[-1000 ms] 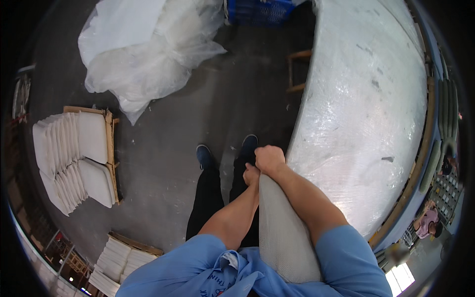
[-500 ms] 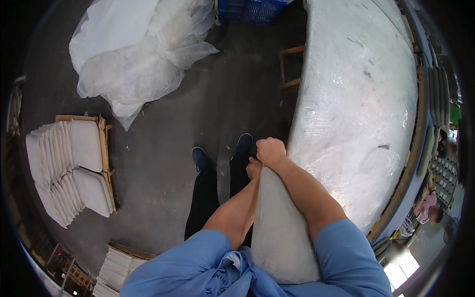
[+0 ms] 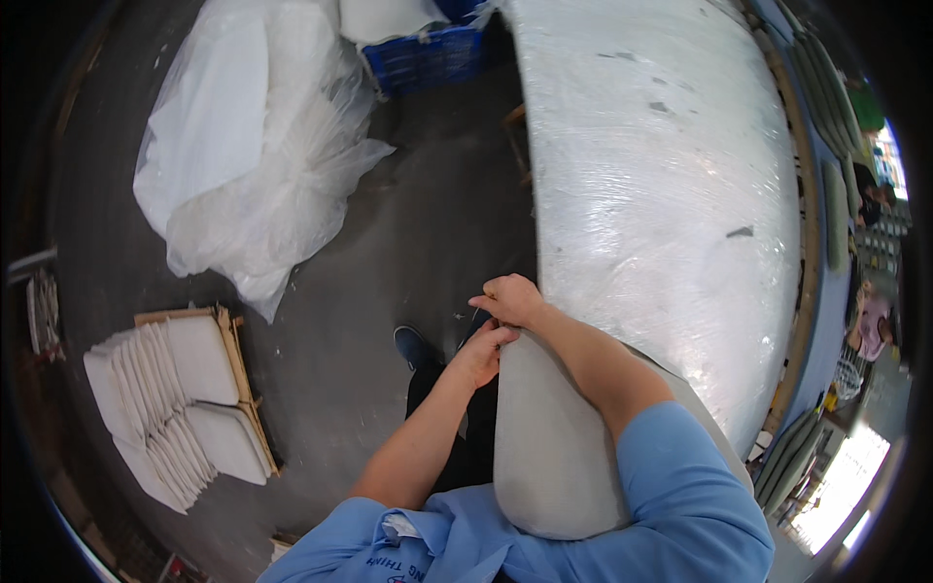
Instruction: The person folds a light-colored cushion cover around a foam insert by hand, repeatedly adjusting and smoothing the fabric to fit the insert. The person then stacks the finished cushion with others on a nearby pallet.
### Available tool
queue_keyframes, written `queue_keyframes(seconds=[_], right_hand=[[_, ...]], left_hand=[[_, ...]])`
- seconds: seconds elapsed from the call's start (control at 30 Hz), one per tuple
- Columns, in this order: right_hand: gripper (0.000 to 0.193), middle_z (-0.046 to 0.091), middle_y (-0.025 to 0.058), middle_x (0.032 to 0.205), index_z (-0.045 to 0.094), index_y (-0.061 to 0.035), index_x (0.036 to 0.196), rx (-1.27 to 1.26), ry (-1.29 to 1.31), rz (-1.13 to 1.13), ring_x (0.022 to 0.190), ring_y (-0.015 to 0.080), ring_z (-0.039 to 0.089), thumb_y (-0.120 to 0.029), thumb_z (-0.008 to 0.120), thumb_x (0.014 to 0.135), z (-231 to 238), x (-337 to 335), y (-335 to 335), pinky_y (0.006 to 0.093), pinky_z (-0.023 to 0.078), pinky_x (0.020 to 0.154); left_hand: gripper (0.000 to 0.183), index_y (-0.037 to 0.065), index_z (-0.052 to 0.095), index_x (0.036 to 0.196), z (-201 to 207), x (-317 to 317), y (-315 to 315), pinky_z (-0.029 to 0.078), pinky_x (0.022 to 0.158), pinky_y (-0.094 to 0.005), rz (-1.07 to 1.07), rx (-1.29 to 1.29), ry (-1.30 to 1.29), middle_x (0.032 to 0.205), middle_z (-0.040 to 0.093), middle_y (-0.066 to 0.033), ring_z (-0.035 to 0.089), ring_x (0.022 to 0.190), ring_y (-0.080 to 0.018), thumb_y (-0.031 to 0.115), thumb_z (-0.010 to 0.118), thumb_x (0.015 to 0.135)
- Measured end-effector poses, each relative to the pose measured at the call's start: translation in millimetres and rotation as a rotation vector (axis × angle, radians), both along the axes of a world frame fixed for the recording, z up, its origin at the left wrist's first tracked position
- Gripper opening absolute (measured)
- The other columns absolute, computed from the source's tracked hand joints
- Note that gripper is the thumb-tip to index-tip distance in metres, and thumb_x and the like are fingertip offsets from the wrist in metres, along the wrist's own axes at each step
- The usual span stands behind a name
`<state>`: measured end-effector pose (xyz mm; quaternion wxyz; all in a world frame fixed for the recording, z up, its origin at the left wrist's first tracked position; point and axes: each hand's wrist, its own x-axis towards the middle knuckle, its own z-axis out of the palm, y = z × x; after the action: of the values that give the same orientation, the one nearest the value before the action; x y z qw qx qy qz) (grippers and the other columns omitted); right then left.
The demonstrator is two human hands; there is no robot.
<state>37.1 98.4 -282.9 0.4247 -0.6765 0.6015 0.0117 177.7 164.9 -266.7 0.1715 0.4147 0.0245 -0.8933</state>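
Head view: fingers curl at a grey cushion (grip unclear), film-covered table beside, plastic bundle beyond.

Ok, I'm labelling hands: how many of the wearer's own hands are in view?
2: the left hand at the narrow end of the pale grey cushion, and the right hand just beyond it, higher in the picture. Some fingers are hidden.
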Motion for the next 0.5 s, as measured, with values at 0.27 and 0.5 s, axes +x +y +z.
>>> queue_keyframes(seconds=[0.27, 0.5], right_hand=[[0.035, 0.072, 0.0162, 0.095, 0.068, -0.0063, 0.095, 0.024, -0.055, -0.094, 0.089, 0.0376, 0.069, -0.041, 0.069, 0.096, 71, -134, 56, 0.0462, 0.053, 0.079], [0.029, 0.072, 0.0148, 0.102, 0.072, -0.0120, 0.107, 0.025, 0.163, -0.306, 0.106, 0.0367, 0.066, -0.038, 0.068, 0.095, 57, -185, 142, 0.0494, 0.052, 0.090]], left_hand=[[0.059, 0.003, 0.052, 0.143, 13, -39, -37, 0.056, 0.091, -0.0436, -0.452, -0.193, -0.430, 0.127, 0.066, -0.0124, 0.066, 0.114, -0.0253, 0.020, 0.072, 0.090], [0.064, -0.002, 0.059, 0.141, -29, -61, -38, 0.054, 0.100, -0.0413, -0.766, -0.628, -0.902, 0.135, 0.065, -0.0219, 0.066, 0.119, -0.0310, 0.031, 0.073, 0.087]])
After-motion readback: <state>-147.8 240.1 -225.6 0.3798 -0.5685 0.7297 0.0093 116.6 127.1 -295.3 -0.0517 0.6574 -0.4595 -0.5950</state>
